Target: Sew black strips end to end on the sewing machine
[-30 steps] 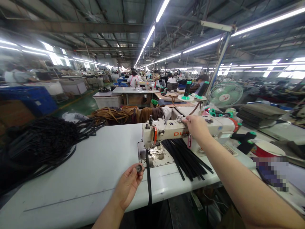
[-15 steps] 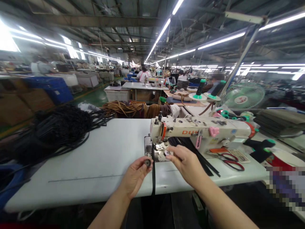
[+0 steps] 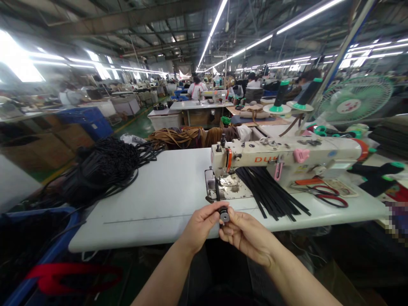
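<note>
Before the sewing machine (image 3: 288,149), our left hand (image 3: 201,225) and right hand (image 3: 250,235) pinched one round metal part (image 3: 225,216), best held square, we judged.

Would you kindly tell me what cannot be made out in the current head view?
Head view, all four:
Metal part: far side, hidden by its front, left hand and right hand.
Black strips: far ends, hidden by sewing machine.
Blue bin: left end, cut off by left edge.
Table: line marks, too small to read.
</note>
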Available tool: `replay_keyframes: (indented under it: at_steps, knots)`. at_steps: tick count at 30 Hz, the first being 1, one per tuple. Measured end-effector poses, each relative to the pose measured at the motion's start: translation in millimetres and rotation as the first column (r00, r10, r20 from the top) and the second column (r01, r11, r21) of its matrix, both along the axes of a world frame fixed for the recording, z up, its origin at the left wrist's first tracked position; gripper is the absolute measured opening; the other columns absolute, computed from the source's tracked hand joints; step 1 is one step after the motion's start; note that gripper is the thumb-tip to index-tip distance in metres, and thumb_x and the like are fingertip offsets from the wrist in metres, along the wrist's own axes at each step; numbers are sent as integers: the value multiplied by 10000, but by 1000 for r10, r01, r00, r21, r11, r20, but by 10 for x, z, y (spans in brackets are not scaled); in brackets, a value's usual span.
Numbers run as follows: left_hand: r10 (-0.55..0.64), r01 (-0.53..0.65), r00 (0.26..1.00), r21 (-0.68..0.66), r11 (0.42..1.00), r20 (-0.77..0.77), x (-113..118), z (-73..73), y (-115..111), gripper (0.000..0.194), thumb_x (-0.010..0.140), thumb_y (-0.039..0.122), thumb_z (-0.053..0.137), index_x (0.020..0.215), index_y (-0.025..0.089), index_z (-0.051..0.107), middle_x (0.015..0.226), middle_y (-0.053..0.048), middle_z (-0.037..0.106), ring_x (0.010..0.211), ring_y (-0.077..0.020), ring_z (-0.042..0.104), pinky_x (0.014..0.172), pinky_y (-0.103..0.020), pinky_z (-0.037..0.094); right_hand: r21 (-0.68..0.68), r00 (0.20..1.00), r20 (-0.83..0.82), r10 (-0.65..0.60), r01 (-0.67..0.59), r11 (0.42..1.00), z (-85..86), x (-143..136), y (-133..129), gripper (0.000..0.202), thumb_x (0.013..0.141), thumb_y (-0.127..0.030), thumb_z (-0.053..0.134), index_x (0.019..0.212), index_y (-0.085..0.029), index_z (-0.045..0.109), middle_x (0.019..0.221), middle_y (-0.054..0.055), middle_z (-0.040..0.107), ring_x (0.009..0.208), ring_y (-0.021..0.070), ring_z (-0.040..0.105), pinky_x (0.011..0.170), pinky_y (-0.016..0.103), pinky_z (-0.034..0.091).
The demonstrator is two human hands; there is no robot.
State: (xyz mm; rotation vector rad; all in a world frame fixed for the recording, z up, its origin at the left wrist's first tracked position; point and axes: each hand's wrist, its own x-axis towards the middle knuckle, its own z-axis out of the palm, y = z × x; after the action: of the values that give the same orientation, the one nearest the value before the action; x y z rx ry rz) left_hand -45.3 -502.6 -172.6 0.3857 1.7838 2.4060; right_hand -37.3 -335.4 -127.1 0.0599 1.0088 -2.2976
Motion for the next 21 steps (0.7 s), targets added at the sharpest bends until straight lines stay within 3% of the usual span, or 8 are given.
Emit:
replay_keyframes:
  at_steps: [4, 9, 11, 13, 16, 19, 21]
  knots:
    - [-5, -2, 999, -132, 991, -48, 98, 161, -52, 466, 948, 393, 673, 1383, 228, 663, 1382, -103, 666, 1322, -299, 590, 1191, -428, 405, -6, 1000, 9, -19, 20, 1000, 1, -35, -42, 410, 697, -501, 932, 742, -152, 720, 627, -58, 492, 613, 87, 450, 803, 269, 513]
    - [146, -180, 979, -265, 947, -144, 143, 258, -16, 379, 922, 314, 702, 1291, 237, 731, 1299, -81, 715, 1246, -272, 639, 1155, -370, 444, 92, 992, -121, -37, 48, 995, -6, -31, -100, 473, 710, -585, 889, 681, -175, 653, 613, -55, 461, 628, 114, 455, 731, 283, 468]
    - [194, -204, 979, -188, 961, -71, 130, 215, 28, 351, 905, 334, 728, 1233, 214, 758, 1183, -89, 755, 1106, -254, 691, 1071, -362, 506, 221, 969, -246, -32, 88, 971, -10, -34, -79, 520, 769, -652, 807, 630, -186, 624, 566, -56, 429, 595, 123, 421, 664, 287, 418]
    - [205, -205, 977, -9, 979, 58, 109, 163, 77, 350, 888, 372, 754, 1181, 182, 769, 1085, -95, 769, 1013, -236, 706, 1020, -371, 533, 365, 929, -369, 5, 140, 921, -8, -51, -19, 558, 815, -696, 728, 607, -187, 628, 549, -40, 451, 583, 130, 408, 607, 285, 353]
    - [134, -186, 970, 263, 947, 204, 87, 134, 137, 364, 849, 383, 806, 1121, 144, 772, 1047, -114, 768, 1030, -235, 707, 1051, -402, 514, 464, 897, -442, 4, 225, 857, 8, -99, 118, 517, 798, -659, 756, 621, -190, 629, 586, -18, 521, 588, 131, 409, 568, 276, 281]
    - [51, -142, 965, 349, 926, 259, 94, 171, 171, 354, 832, 356, 829, 1091, 124, 768, 1017, -127, 763, 1015, -225, 708, 1020, -388, 522, 457, 895, -440, -65, 285, 843, 67, -140, 240, 489, 787, -644, 761, 641, -214, 577, 508, -73, 381, 509, 110, 301, 527, 269, 202]
    - [-8, -88, 964, 347, 934, 264, 115, 208, 186, 349, 844, 349, 819, 1094, 113, 756, 983, -125, 754, 973, -208, 703, 950, -346, 534, 475, 852, -519, -70, 356, 805, 148, -145, 277, 467, 824, -642, 718, 668, -225, 579, 513, -84, 337, 496, 110, 266, 517, 271, 197]
